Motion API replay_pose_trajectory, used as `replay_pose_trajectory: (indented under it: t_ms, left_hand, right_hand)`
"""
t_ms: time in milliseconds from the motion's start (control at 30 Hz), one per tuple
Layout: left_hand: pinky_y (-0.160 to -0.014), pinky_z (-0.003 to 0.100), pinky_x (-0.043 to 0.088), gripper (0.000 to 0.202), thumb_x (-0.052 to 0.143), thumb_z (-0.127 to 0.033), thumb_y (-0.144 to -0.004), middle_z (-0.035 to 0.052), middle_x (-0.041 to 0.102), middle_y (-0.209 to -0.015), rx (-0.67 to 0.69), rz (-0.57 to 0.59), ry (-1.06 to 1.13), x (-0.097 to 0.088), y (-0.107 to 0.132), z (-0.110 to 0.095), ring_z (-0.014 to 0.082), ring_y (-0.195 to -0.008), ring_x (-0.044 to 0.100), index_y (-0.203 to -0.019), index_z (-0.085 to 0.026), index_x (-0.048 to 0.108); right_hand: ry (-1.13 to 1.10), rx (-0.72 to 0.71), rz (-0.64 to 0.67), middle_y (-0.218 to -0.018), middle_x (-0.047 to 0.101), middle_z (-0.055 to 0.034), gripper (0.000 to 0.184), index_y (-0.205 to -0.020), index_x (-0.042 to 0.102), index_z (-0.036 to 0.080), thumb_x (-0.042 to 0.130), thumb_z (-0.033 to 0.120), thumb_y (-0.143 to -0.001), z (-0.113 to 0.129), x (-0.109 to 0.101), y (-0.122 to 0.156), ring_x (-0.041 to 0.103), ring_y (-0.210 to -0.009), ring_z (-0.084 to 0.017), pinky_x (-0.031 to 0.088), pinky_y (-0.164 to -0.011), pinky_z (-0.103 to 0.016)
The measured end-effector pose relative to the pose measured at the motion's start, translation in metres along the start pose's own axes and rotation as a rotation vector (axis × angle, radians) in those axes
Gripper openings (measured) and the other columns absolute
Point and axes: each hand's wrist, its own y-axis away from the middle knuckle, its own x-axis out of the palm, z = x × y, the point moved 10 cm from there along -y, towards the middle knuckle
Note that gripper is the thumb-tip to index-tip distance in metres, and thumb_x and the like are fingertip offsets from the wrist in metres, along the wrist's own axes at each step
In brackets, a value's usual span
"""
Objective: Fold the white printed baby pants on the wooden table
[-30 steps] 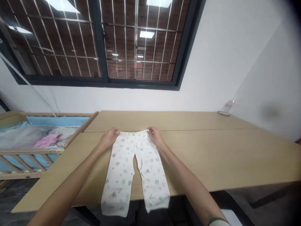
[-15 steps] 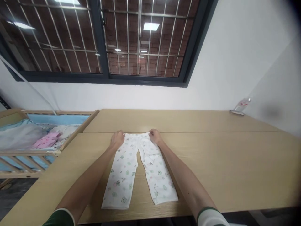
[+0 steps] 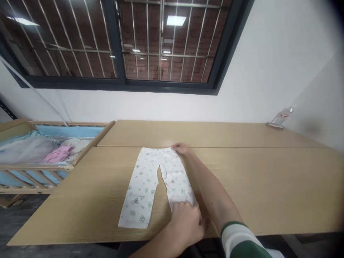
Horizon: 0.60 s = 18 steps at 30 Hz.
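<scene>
A pair of small white pants (image 3: 139, 193) with a green and grey print lies flat on the wooden table (image 3: 258, 193), waistband away from me and legs apart. My right hand (image 3: 182, 147) pinches the right corner of the waistband. Down at the bottom of the right leg, my left hand (image 3: 186, 220) is closed, its fingers curled over the cuff. The back of that hand hides the hem. Nothing touches the left leg except the tabletop.
To the left stands a wooden crib (image 3: 104, 133) with blue lining, a pink cloth (image 3: 58, 154) and bedding inside. A clear plastic item (image 3: 281, 117) sits at the table's back right corner. Behind the table is a barred window (image 3: 169, 86) in a white wall.
My left hand has let go of the waistband's left corner and moved down and right to the right leg's cuff. My right hand stays at its waistband corner. The view has shifted slightly.
</scene>
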Motion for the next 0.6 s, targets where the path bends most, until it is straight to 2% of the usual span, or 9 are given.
replay_pose_trajectory:
  t_ms: [67, 133, 300, 400, 500, 600]
  left_hand:
    - [-0.077, 0.051, 0.052, 0.052, 0.045, -0.054, -0.092, 0.0234, 0.073, -0.096, -0.058, 0.022, 0.017, 0.014, -0.002, -0.002, 0.0407, -0.091, 0.070, -0.105, -0.010, 0.071]
    - [-0.079, 0.051, 0.052, 0.052, 0.044, -0.051, -0.093, 0.0243, 0.073, -0.097, -0.088, 0.022, 0.012, 0.019, -0.005, 0.000, 0.0401, -0.092, 0.071, -0.107, -0.009, 0.071]
    - [-0.080, 0.047, 0.051, 0.040, 0.046, -0.037, -0.092, 0.0218, 0.074, -0.100, -0.070, 0.018, 0.028, 0.018, -0.005, 0.005, 0.0363, -0.092, 0.071, -0.112, -0.011, 0.069]
    - [-0.075, 0.042, 0.049, 0.034, 0.046, -0.036, -0.092, 0.0180, 0.075, -0.093, -0.085, -0.032, 0.104, 0.010, -0.001, 0.013, 0.0325, -0.086, 0.071, -0.097, -0.015, 0.072]
    - [-0.066, 0.034, 0.046, 0.033, 0.047, -0.038, -0.092, 0.0109, 0.074, -0.076, -0.136, -0.089, 0.342, -0.001, 0.007, 0.028, 0.0247, -0.072, 0.069, -0.072, -0.020, 0.065]
    - [-0.056, 0.027, 0.043, 0.036, 0.048, -0.045, -0.093, 0.0045, 0.070, -0.064, -0.174, -0.112, 0.718, -0.008, 0.022, 0.048, 0.0167, -0.056, 0.063, -0.065, -0.022, 0.054]
  right_hand:
    - [-0.010, 0.007, -0.012, -0.079, 0.076, -0.0063, 0.015, -0.079, 0.076, 0.014, 0.080, 0.026, -0.071, 0.001, 0.000, 0.004, 0.067, -0.078, -0.018, 0.051, -0.072, -0.026]
    - [-0.019, 0.008, -0.026, -0.076, 0.074, -0.0049, 0.016, -0.079, 0.075, 0.014, 0.080, 0.027, -0.071, 0.002, 0.000, 0.007, 0.065, -0.074, -0.017, 0.050, -0.069, -0.025]
    - [-0.039, 0.010, -0.063, -0.070, 0.069, -0.0011, 0.014, -0.077, 0.070, 0.014, 0.080, 0.023, -0.071, 0.002, 0.000, 0.008, 0.061, -0.066, -0.014, 0.047, -0.064, -0.023]
    - [-0.033, 0.016, -0.089, -0.067, 0.066, 0.0003, 0.013, -0.079, 0.068, 0.014, 0.078, 0.018, -0.073, 0.002, 0.000, 0.008, 0.059, -0.063, -0.012, 0.046, -0.061, -0.022]
    - [-0.022, 0.015, -0.104, -0.067, 0.065, 0.0002, 0.014, -0.084, 0.066, 0.014, 0.077, 0.015, -0.075, 0.009, -0.001, 0.007, 0.061, -0.063, -0.013, 0.046, -0.060, -0.021]
    - [-0.016, -0.001, -0.096, -0.069, 0.066, -0.0003, 0.017, -0.092, 0.064, 0.015, 0.074, 0.017, -0.079, 0.027, 0.004, 0.005, 0.062, -0.062, -0.013, 0.047, -0.058, -0.021]
